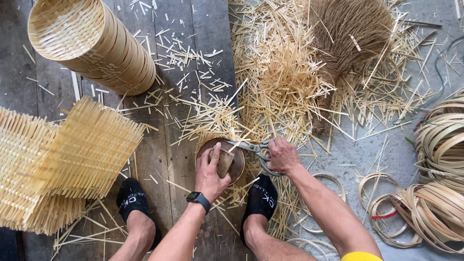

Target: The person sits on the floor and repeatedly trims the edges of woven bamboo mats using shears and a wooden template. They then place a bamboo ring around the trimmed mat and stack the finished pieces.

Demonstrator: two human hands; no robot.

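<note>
Your left hand [211, 170] is pressing a wooden block [224, 162] on the round form [236, 166], probably pinning weave | right hand [282, 155] is gripping scissors [256, 148], trimming bamboo ends.

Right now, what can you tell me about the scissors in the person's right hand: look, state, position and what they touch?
The scissors are metal, grey and worn-looking, with large looped handles. The right hand grips the handles from above, fingers through or around the loops. The blades point left toward the round dark disc that the left hand presses down, and they look partly open at the disc's upper edge, where pale bamboo strips stick out. Whether the blades are actually biting a strip cannot be made out.
</note>
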